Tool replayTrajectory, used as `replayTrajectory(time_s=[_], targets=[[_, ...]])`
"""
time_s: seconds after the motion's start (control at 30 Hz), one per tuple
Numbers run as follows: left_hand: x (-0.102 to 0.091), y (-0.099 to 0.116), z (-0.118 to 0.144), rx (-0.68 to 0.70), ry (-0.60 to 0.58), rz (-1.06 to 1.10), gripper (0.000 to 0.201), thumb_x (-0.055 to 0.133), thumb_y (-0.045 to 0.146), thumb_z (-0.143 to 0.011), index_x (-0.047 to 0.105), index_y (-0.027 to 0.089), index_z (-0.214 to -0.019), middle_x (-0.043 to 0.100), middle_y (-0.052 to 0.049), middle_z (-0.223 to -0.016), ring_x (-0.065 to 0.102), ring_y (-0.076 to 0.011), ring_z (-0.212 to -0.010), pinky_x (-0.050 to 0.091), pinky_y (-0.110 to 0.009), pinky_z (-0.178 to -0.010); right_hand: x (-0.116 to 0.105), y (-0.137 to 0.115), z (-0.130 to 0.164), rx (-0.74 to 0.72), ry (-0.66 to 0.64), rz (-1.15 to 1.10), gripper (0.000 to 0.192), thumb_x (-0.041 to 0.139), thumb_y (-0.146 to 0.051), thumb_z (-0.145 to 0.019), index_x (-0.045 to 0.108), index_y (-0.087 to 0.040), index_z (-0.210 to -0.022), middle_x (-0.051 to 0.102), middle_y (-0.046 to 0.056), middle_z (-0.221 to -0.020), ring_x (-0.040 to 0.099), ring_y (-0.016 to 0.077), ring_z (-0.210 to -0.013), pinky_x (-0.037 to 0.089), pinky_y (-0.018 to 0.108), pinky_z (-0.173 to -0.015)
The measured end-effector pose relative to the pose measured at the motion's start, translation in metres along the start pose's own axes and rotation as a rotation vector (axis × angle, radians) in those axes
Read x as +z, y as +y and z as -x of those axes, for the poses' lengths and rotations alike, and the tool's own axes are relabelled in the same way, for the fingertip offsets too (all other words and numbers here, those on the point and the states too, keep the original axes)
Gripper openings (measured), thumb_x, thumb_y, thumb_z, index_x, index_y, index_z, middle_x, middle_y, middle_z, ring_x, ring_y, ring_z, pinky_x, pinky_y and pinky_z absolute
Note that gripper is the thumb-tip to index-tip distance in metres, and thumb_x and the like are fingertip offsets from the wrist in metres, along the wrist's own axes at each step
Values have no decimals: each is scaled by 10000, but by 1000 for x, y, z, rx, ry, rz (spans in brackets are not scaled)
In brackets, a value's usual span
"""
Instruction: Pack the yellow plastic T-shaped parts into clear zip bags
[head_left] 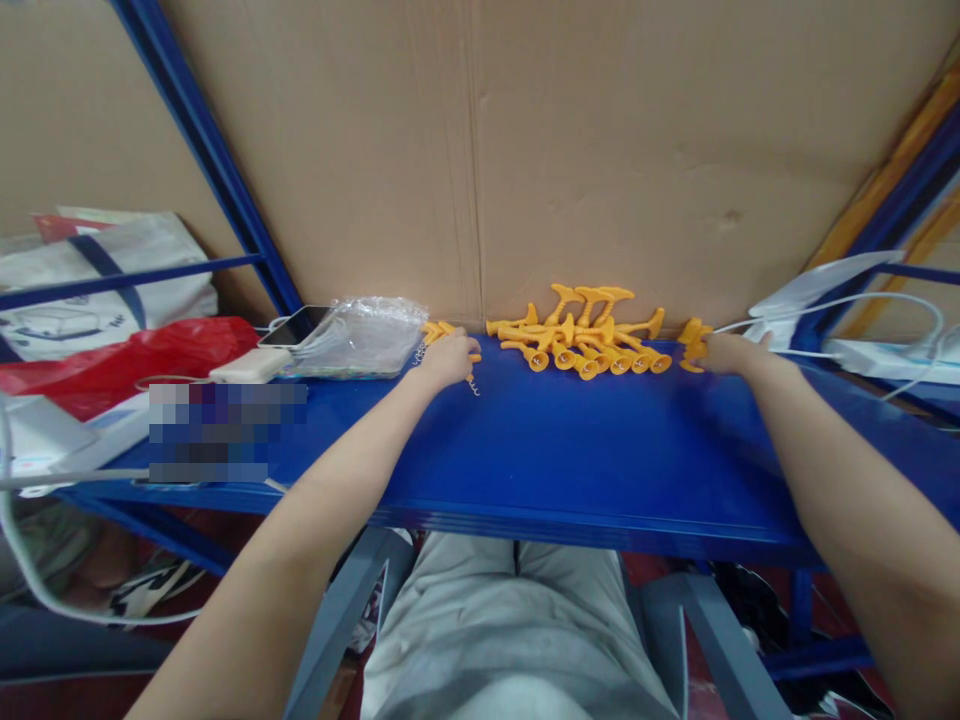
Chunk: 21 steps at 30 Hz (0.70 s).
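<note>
Blue counter (525,450) running wide across the view, backed by a big sheet of brown cardboard (562,150) and framed with blue metal posts (202,150).

Left hand (448,360) stretched to the far edge of the counter, fingers curled downward over a few yellow plastic pieces (435,329); how firmly closed, cannot tell, because the back of the hand hides the fingertips. Small metal spring (474,385) just beside this hand, on the counter.

Right hand (731,352) reaching far too, fingers bent around a small cluster of yellow parts (694,345), touching them; a real grip or only a touch, not clear.

Between both hands, a pile of yellow trumpet-shaped pieces (589,335) against the cardboard, some lying, some leaning on each other.

To the left of the left hand, a clear plastic bag (367,335), a phone (296,325) and a white power bank (251,365), then a red bag (127,360) and a white tote bag (90,290). At the right side, white cables (862,300) and a white power strip (892,358). Grey trousers (510,620) visible under the counter edge.
</note>
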<state>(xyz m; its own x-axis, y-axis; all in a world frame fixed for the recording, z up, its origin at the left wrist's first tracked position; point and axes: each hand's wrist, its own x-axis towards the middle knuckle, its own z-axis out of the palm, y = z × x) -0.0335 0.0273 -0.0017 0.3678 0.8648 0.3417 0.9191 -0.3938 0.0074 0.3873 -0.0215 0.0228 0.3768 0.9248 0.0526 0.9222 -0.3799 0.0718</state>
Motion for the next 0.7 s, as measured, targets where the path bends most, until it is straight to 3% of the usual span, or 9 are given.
replayTrajectory(time_s=[0.1, 0.2, 0.27, 0.43, 0.57, 0.7], targets=[[1, -7, 0, 46, -95, -16, 417, 539, 101, -774, 711, 201, -1140, 685, -117, -1195, 602, -275, -1167, 432, -383, -1031, -11, -9, 10, -23, -24, 97, 423, 432, -307, -942, 600, -39, -1223, 591, 287, -1306, 523, 391, -1272, 308, 592, -1075], [0, -8, 2, 56, -204, 14, 524, 543, 54, -740, 670, 201, -1227, 643, -122, -1306, 580, -273, -1223, 423, -360, -1037, -17, -13, 13, -94, -17, 136, 408, 464, -293, -932, 623, -9, -1179, 643, 300, -1197, 609, 354, -1161, 466, 409, -923], [0, -7, 3, 41, -219, 39, 570, 527, 36, -733, 654, 220, -1257, 634, -108, -1330, 580, -267, -1232, 426, -352, -1032, -18, -16, 14, -135, -11, 129, 403, 496, -284, -920, 643, 21, -1138, 654, 312, -1150, 634, 351, -1108, 486, 355, -835], [-1, -6, 2, 92, -214, 37, 607, 481, 32, -739, 649, 261, -1276, 666, -64, -1293, 587, -247, -1226, 430, -354, -1032, -14, -26, 19, -143, 17, 47, 408, 555, -268, -896, 643, 61, -1121, 663, 333, -1090, 649, 372, -1058, 492, 363, -792], [-1, -5, 1, 146, -221, 31, 548, 476, 25, -730, 708, 249, -1172, 703, -55, -1226, 617, -229, -1177, 450, -326, -1008, -1, -28, 13, -94, 25, -7, 345, 642, -316, -841, 682, -59, -1067, 694, 242, -1092, 667, 353, -1023, 519, 369, -788], [-1, -3, 0, 133, -176, 23, 404, 517, 99, -781, 716, 231, -1107, 730, -66, -1139, 645, -235, -1107, 477, -322, -964, 15, -15, -7, -118, 135, -74, 281, 667, -321, -797, 681, -124, -997, 716, 188, -1009, 682, 337, -950, 535, 391, -761]])
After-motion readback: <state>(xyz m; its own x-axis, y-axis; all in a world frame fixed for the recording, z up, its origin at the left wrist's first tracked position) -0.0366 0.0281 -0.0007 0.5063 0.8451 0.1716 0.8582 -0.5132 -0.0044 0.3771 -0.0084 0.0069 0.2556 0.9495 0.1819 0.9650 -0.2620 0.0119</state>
